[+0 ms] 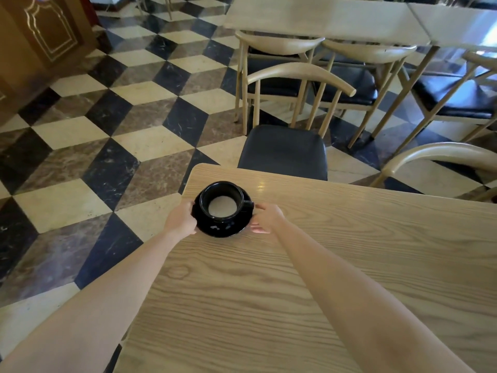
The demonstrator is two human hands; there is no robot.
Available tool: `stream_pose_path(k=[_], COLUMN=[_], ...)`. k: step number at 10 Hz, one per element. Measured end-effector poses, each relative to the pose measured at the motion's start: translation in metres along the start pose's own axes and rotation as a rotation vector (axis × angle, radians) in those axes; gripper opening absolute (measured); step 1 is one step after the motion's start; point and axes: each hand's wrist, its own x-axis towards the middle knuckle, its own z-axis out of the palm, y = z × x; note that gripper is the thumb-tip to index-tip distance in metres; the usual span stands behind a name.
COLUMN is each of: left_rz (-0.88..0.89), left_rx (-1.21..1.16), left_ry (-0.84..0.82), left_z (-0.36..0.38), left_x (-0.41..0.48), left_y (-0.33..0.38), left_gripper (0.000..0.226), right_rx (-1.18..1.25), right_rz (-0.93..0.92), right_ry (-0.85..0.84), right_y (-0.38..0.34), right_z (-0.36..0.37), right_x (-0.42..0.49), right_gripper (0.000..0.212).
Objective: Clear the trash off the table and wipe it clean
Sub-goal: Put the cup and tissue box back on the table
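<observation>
A black cup [222,200] with pale foam or liquid inside stands on a black saucer [222,229] near the far left corner of the light wooden table [322,278]. My left hand [181,219] grips the saucer's left rim. My right hand [266,218] holds the saucer's right rim, just under the cup's handle. Whether the saucer rests on the table or is slightly raised cannot be told.
A wooden chair with a black seat [283,152] stands pushed in at the table's far side. Another chair back [441,154] curves at the right. More tables and chairs [336,25] fill the back. Checkered tile floor [88,146] lies to the left.
</observation>
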Motion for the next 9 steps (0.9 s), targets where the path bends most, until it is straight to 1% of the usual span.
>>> stream_pose_path(k=[1,2,3,4,5,6,7,8,9], left_rz=[0.042,0.022,-0.099,-0.159,-0.08,0.035,0.148,0.233,0.318], left_rx=[0.158,0.374,0.554,0.61,0.534,0.435,0.423,0.427,0.471], left_ry=[0.017,-0.033,-0.153,-0.281,-0.384,-0.473,-0.516,-0.544,-0.574], left_z=[-0.004,-0.004,0.003,0.019,0.041,0.069,0.106,0.153,0.204], left_x=[-0.023,-0.047,-0.076,-0.101,-0.123,-0.144,-0.164,-0.182,-0.198], left_y=[0.011,0.022,0.04,0.07,0.111,0.157,0.2,0.237,0.269], left_gripper=[0.036,0.012,0.011,0.036,0.044,0.044,0.042,0.039,0.037], right_rx=[-0.092,-0.142,-0.291,-0.457,-0.541,-0.606,-0.679,-0.729,-0.793], right_rz=[-0.058,-0.062,-0.034,0.001,0.033,0.041,0.031,0.019,0.015], right_ry=[0.017,-0.011,-0.135,-0.199,-0.251,-0.286,-0.251,-0.142,0.021], right_y=[0.003,0.004,0.002,0.004,0.006,0.01,0.02,0.042,0.075], right_z=[-0.017,-0.043,-0.075,-0.113,-0.153,-0.199,-0.248,-0.301,-0.353], right_x=[-0.012,-0.025,-0.045,-0.069,-0.096,-0.127,-0.16,-0.188,-0.216], right_gripper=[0.042,0.038,0.032,0.035,0.037,0.045,0.046,0.045,0.041])
